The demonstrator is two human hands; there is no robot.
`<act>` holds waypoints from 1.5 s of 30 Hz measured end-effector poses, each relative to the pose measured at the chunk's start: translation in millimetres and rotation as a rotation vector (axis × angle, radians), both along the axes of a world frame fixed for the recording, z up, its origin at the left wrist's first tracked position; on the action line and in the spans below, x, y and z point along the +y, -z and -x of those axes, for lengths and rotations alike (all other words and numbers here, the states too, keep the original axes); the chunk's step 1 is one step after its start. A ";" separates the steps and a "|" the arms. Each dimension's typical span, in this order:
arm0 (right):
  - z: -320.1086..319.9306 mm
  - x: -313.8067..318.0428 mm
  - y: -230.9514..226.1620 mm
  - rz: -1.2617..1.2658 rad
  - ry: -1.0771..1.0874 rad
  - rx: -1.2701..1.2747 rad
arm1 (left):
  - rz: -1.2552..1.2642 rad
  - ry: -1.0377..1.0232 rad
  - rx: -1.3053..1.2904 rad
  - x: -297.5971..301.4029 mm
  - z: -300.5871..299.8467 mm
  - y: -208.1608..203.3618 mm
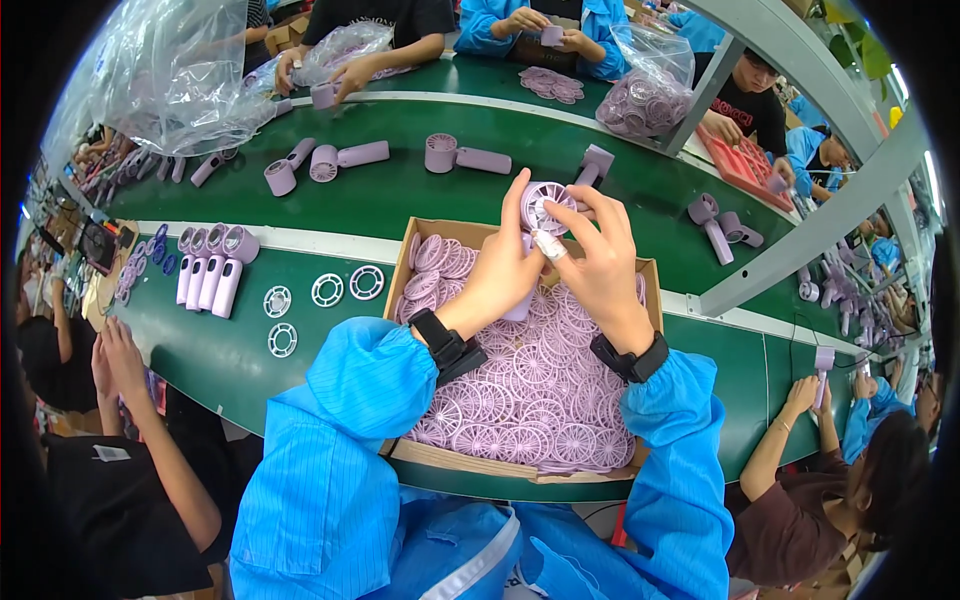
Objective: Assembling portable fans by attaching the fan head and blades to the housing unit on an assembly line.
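Note:
A light purple handheld fan (pixel 536 205) is held up over the far side of an open cardboard box (pixel 470 463). My left hand (pixel 492 275) is wrapped round its handle, part of which shows below the palm. My right hand (pixel 603 265) is closed about the round head, its fingers and thumb on the front face. White tape wraps a digit at the face. Whether the right fingers also pinch a small part is hidden. Under both hands, the box holds a heap of round purple fan grilles (pixel 530 390).
Left of the box lie several loose rings (pixel 327 290) and a row of purple fans (pixel 213 270). Beyond a pale rail, more fans (pixel 483 160) rest on the green belt (pixel 400 205). A grey metal post (pixel 760 240) rises at the right. Co-workers sit around.

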State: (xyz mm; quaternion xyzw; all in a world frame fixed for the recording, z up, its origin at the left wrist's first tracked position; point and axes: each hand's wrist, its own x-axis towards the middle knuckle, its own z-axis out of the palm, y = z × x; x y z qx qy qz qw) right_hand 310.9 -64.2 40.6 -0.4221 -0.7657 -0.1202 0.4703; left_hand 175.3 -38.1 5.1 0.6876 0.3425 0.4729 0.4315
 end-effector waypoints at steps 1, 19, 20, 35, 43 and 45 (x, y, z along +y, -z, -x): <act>0.4 -0.1 0.2 0.002 0.001 -0.001 | 0.004 -0.001 0.015 -0.6 -0.1 0.3; -0.2 2.0 -0.3 -0.021 0.014 0.003 | 0.068 -0.003 -0.044 -5.9 1.1 -9.5; 0.1 2.0 -0.3 -0.018 0.013 0.009 | 0.046 -0.012 -0.030 -5.1 0.4 -6.2; -13.9 14.4 -5.3 -0.068 0.026 -0.126 | 0.247 0.139 -0.250 -7.0 -3.0 -5.8; 0.5 2.0 1.6 0.719 -0.501 0.826 | 0.387 0.289 -0.517 -15.8 1.6 -16.7; -3.5 -0.5 1.6 0.765 -0.509 0.808 | 0.341 0.300 -0.521 -12.4 4.4 -19.2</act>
